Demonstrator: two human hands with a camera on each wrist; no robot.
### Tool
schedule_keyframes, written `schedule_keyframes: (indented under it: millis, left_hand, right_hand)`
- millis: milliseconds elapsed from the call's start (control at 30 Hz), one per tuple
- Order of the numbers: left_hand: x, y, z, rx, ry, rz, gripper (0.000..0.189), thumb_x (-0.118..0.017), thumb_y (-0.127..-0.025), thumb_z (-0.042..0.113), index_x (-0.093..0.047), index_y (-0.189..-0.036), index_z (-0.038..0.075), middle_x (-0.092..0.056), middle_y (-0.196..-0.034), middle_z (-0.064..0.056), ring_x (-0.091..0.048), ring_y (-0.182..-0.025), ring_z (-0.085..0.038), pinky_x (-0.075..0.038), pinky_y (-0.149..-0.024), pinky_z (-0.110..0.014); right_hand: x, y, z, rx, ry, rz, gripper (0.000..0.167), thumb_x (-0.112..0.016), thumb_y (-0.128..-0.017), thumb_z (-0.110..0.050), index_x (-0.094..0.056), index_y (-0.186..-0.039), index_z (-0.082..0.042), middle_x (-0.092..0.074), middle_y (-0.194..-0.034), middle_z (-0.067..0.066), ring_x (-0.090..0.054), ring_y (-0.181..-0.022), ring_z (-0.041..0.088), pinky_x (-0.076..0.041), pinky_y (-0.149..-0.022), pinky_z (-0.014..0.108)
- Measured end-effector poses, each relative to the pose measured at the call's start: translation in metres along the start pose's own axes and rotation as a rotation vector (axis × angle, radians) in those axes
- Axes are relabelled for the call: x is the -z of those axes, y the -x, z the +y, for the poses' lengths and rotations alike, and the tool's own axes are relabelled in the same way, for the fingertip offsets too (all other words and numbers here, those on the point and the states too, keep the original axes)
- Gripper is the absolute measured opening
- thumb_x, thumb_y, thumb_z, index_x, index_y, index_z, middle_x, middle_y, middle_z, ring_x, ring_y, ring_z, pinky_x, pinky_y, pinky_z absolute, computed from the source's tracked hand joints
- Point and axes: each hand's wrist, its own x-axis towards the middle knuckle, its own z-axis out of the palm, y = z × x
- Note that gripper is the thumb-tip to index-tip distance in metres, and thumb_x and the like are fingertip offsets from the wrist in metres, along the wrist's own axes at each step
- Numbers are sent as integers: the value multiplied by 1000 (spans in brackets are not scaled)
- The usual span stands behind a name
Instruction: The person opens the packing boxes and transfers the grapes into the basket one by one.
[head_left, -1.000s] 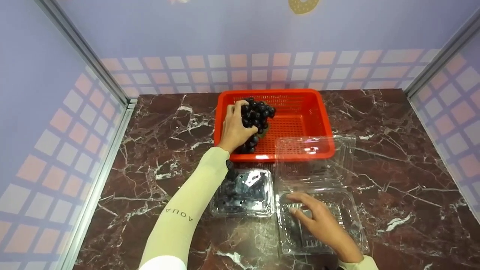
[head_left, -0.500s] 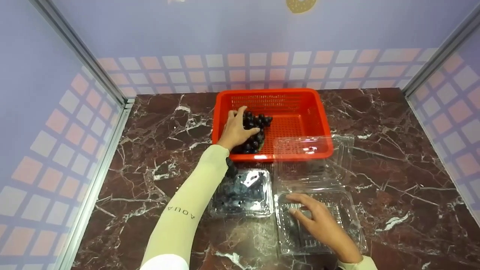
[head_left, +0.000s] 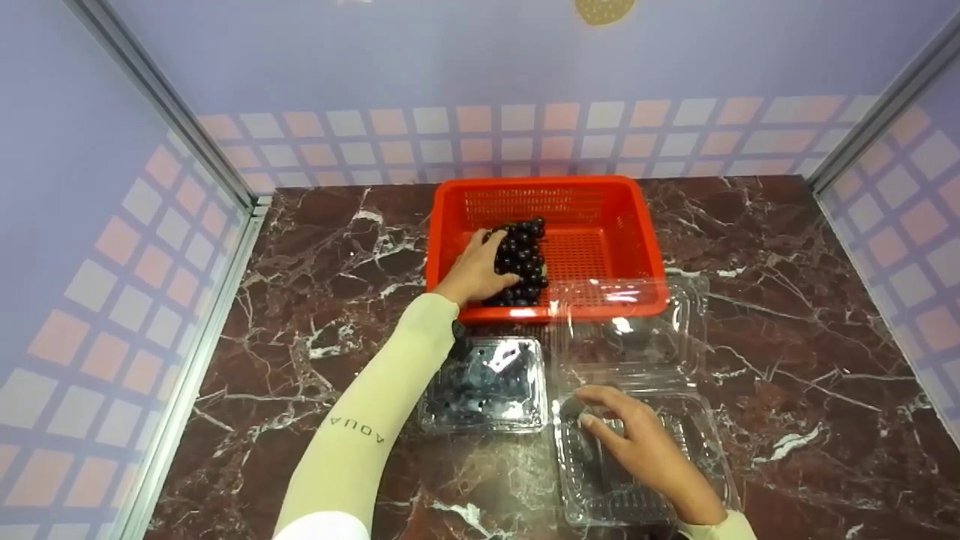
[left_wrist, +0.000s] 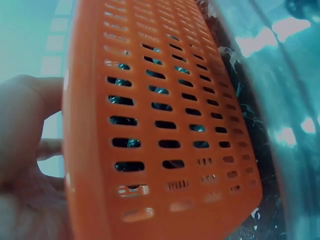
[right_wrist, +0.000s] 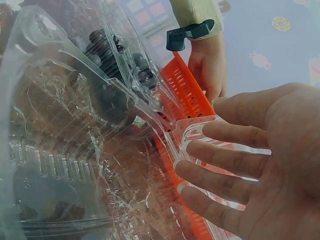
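From where I run the rig, the basket (head_left: 540,182) sits at the back of the tabletop (head_left: 337,270), near the back wall (head_left: 375,75). The grapes (head_left: 525,255) lie in its left half, with my left hand (head_left: 480,271) at their left side. In front of the basket stands the closed grape box (head_left: 495,424). Just right of that is the open box's tray (head_left: 607,487), my right hand (head_left: 637,435) above it; its lid (head_left: 622,352) reaches backward, overlapping the basket's front right corner in my head view.

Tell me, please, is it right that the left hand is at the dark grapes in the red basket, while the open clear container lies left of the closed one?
Not quite: the head view shows the open clear container right of the closed one. The rest holds.
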Motion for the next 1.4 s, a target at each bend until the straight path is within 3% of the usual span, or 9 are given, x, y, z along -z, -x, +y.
schedule_keyframes:
  millis: [300,533,800,1000,1200,1400]
  left_hand:
    - [1,8,0,-50,-93,6,81,-66,-90,36,-21,-155,18,-10,-163,-10,-16,-150,-30,-23,-120,-49]
    - [3,19,3,-73,-114,-31,80,-64,-92,38,-19,-155,18,-10,-164,-9,-14,-150,-29,-24,-119,-49]
    - [0,35,9,-142,-147,-20,78,-63,-91,39,-23,-154,18,-15,-162,-10,-18,-149,-29,-25,-119,-48]
    - [-3,55,12,-207,-146,21,69,-62,-93,38,-30,-152,21,-24,-159,-7,-26,-146,-31,-28,-117,-50]
    - [-6,80,8,-287,-150,64,58,-62,-93,35,-40,-145,21,-40,-148,-3,-42,-135,-24,-40,-110,-44]
    - [-9,105,3,-363,-172,-7,53,-61,-93,40,-46,-141,20,-50,-135,0,-50,-126,-21,-44,-106,-42]
  right_hand:
    - [-2,-1,-2,40,0,0,34,-66,-90,-15,-62,-123,-13,-66,-122,6,-68,-94,19,-56,-85,45]
    - [-1,-3,-5,19,10,-26,35,-64,-92,-17,-61,-125,-10,-66,-122,7,-67,-99,28,-55,-87,47]
    - [-1,-4,-6,2,15,-40,35,-63,-92,-21,-61,-126,-11,-66,-122,7,-66,-101,29,-55,-89,48]
    - [-2,-6,-5,5,10,-41,35,-64,-91,-19,-61,-125,-8,-65,-124,8,-65,-103,31,-54,-90,49]
    - [-3,-7,-3,20,15,-17,34,-65,-90,-16,-62,-123,-6,-66,-122,6,-63,-110,27,-53,-93,47]
    - [-3,-7,-3,-20,-1,-30,35,-65,-91,-16,-62,-124,-8,-66,-121,7,-65,-106,30,-52,-93,49]
